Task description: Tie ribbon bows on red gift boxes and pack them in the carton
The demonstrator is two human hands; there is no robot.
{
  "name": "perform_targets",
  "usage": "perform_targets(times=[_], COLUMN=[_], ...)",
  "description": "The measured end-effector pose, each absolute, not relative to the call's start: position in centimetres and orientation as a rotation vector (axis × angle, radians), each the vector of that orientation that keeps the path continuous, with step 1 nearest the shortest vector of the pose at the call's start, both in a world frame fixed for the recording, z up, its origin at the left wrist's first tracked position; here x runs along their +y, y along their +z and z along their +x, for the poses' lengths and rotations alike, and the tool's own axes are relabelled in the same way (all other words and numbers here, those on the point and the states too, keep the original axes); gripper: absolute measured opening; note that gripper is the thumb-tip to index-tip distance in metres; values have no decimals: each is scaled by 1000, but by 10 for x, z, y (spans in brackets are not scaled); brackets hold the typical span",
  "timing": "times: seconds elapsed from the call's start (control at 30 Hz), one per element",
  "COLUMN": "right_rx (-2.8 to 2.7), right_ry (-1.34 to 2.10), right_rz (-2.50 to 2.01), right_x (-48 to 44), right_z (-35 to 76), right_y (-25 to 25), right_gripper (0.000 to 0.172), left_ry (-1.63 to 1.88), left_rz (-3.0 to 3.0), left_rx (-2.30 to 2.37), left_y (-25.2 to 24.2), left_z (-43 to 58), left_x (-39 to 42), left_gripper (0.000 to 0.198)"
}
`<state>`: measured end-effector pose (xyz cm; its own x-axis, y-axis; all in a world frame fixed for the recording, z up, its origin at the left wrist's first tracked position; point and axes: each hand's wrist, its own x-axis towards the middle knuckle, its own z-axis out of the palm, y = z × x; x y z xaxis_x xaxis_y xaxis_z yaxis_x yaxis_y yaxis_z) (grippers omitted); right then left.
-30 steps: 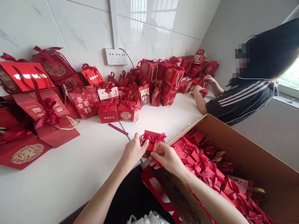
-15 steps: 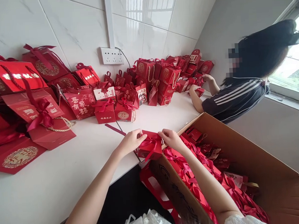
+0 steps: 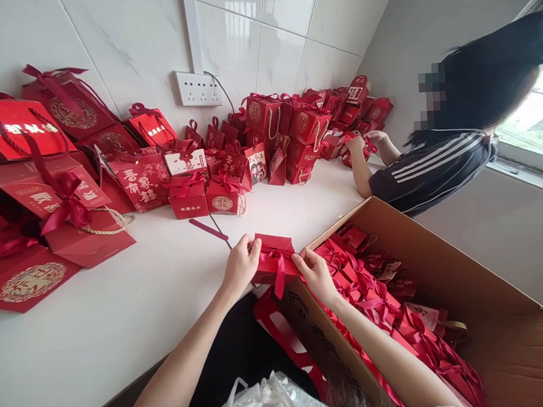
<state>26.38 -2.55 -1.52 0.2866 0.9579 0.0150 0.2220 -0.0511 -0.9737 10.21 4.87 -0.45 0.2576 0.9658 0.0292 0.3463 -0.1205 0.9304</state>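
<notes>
Both hands, left hand and right hand, pinch the small red box from opposite sides.

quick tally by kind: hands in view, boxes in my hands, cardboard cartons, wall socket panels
left hand: 1
right hand: 1
co-worker's hands: 2
red ribbon box: 1
cardboard carton: 1
wall socket panel: 1
total: 7
</notes>
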Motion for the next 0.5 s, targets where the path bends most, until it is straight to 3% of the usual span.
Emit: perform_targets(times=[0.23, 0.27, 0.37, 0.43, 0.5], right_rx=[-1396, -1465, -1725, -1830, -1804], right_ry=[844, 828, 840, 878, 880], right_rz=[-1465, -1440, -1399, -1438, -1488], right_x=[-20, -19, -13, -11, -11], right_z=[282, 286, 292, 293, 291], right_y=[-18, -16, -7, -2, -1], right_gripper=[41, 45, 91, 99, 95], left_ry=[941, 933, 907, 915, 945], left_rz=[1525, 1514, 1469, 1426, 1374], left_rx=[1121, 1084, 998, 978, 990], left_y=[-11, -12, -15, -18, -23], left_z=[99, 98, 95, 94, 93], left_x=[50, 52, 58, 61, 62], left_gripper=[33, 34, 38, 40, 39])
